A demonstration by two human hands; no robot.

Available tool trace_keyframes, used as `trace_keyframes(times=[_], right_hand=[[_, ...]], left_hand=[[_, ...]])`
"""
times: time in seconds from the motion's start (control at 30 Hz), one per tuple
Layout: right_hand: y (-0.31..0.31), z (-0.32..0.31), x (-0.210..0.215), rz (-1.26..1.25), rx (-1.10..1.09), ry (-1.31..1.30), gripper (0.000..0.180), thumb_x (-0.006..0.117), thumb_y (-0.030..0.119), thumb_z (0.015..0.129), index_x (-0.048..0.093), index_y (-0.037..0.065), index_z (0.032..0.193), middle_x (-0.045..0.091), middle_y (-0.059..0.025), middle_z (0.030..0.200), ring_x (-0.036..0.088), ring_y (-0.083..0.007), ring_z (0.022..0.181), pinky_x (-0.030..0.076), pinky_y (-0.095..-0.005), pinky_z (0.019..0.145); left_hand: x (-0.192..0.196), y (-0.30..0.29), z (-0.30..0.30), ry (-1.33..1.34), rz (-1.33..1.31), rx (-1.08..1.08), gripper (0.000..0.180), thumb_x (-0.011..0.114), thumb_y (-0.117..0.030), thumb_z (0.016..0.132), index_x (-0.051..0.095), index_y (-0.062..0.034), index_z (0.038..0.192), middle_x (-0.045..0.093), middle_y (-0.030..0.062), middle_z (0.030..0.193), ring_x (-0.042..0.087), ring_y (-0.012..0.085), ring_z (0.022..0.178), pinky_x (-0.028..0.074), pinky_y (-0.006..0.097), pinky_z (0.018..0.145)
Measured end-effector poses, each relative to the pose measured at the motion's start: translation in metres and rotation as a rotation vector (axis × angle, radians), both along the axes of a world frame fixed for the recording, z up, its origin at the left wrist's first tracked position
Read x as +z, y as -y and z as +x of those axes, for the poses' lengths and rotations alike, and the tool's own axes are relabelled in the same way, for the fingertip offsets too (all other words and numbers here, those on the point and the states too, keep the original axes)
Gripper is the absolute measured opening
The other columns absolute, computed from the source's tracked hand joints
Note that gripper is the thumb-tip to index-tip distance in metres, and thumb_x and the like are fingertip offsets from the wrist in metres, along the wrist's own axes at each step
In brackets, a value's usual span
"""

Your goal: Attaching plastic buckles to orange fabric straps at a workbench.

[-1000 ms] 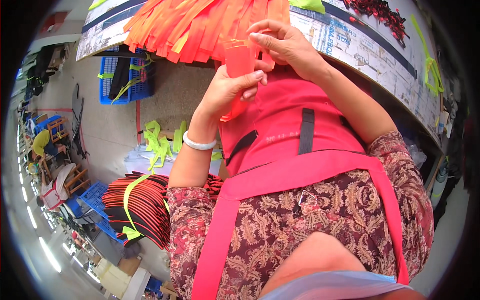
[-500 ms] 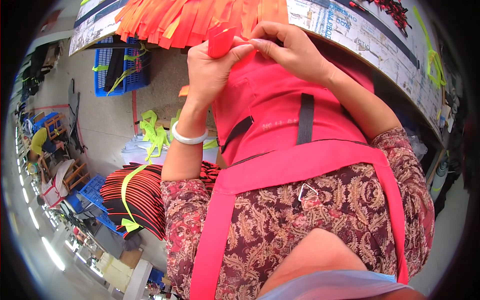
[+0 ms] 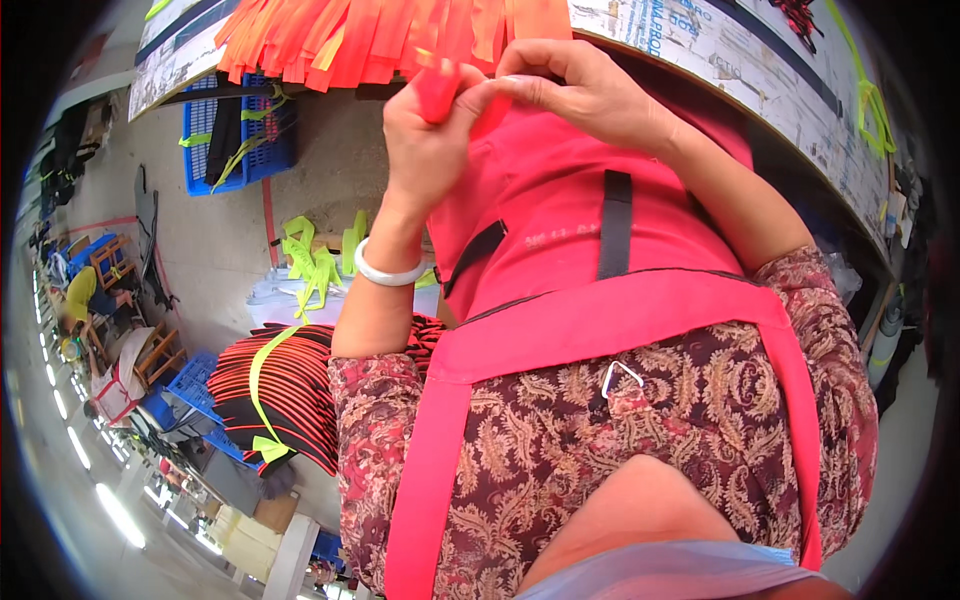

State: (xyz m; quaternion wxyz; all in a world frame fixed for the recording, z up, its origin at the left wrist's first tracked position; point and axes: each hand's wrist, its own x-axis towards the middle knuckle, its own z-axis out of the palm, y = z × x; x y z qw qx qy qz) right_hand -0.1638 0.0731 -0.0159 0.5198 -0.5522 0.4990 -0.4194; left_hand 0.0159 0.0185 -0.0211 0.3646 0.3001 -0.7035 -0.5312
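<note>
Since 1 s earlier, head view, rt hand [image 3: 590, 100] had moved from the top of the red strips [image 3: 437, 92] down to lt thumb. Strips sat in lt hand [image 3: 420, 145], closed round them, above the apron [image 3: 560, 235] near the table [image 3: 715, 65] edge; upper end blurred, lower part hidden by fingers, couldn't count. Rt hand's fingers were curled, tips mostly hidden; couldn't tell its grip. Orange pile [image 3: 375, 40] on table: cut off at top, too many to count. Apron: 2 black straps [image 3: 615, 225] visible. Lt wrist: 1 white bangle [image 3: 390, 273]. Below table's lt end, approx: 1 blue crate [image 3: 203, 165], top partly hidden. Black stack [image 3: 275, 395] w/ orange edges, partly behind lt sleeve [image 3: 375, 420], uncounted; 1 green tie [image 3: 258, 375] across it. Far-lt bkgd too small to make out.
</note>
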Motion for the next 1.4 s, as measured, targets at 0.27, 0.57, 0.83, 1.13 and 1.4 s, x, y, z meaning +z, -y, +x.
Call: trace_keyframes(times=[0.27, 0.57, 0.83, 1.13, 1.4], right_hand=[[-0.008, 0.01, -0.001, 0.169, -0.07, 0.022, 0.016, 0.057, 0.016, 0.086, 0.059, 0.0, 0.083, 0.053, -0.0001, 0.067, 0.043, -0.0069, 0.06, 0.037, -0.024, 0.055], [-0.004, -0.005, 0.005, 0.55, -0.137, 0.452, 0.03, 0.05, 0.026, 0.096, 0.058, 0.002, 0.112, 0.058, 0.0006, 0.081, 0.041, -0.0025, 0.054, 0.028, -0.0168, 0.045], [-0.01, -0.028, -0.012, 0.387, -0.279, 0.606, 0.037, 0.049, 0.021, 0.097, 0.049, -0.007, 0.122, 0.063, -0.014, 0.112, 0.063, -0.0094, 0.082, 0.047, -0.0192, 0.063], [-0.04, -0.018, -0.01, 0.651, -0.146, 0.733, 0.037, 0.041, 0.021, 0.1, 0.048, -0.007, 0.123, 0.061, -0.011, 0.101, 0.047, -0.0051, 0.065, 0.043, -0.0181, 0.061], [-0.043, -0.019, -0.017, 0.671, -0.066, 0.439, 0.036, 0.05, 0.037, 0.096, 0.059, 0.003, 0.1, 0.042, 0.0052, 0.056, 0.028, -0.0012, 0.042, 0.02, -0.019, 0.038]], left_hand=[[-0.007, -0.008, -0.002, 0.106, -0.336, -0.035, 0.007, 0.063, -0.006, 0.088, 0.061, -0.0007, 0.084, 0.061, 0.0005, 0.077, 0.054, 0.006, 0.069, 0.045, 0.021, 0.062], [-0.006, 0.002, -0.003, -0.023, 0.442, -0.177, 0.012, 0.059, -0.008, 0.091, 0.064, 0.0031, 0.094, 0.064, 0.0041, 0.079, 0.058, 0.0087, 0.069, 0.047, 0.021, 0.063], [-0.011, 0.0, -0.006, -0.062, 0.556, -0.105, 0.013, 0.063, -0.009, 0.088, 0.064, 0.0019, 0.095, 0.062, 0.0036, 0.07, 0.059, 0.0098, 0.064, 0.047, 0.022, 0.06], [-0.014, -0.004, -0.006, -0.064, 0.599, -0.152, 0.015, 0.063, -0.009, 0.088, 0.062, 0.0019, 0.098, 0.063, 0.0047, 0.073, 0.06, 0.0106, 0.065, 0.047, 0.023, 0.058], [-0.012, -0.002, 0.0, 0.123, 0.728, -0.196, 0.018, 0.066, -0.012, 0.086, 0.067, -0.0007, 0.1, 0.065, 0.0021, 0.073, 0.049, 0.0024, 0.057, 0.035, 0.017, 0.048]])
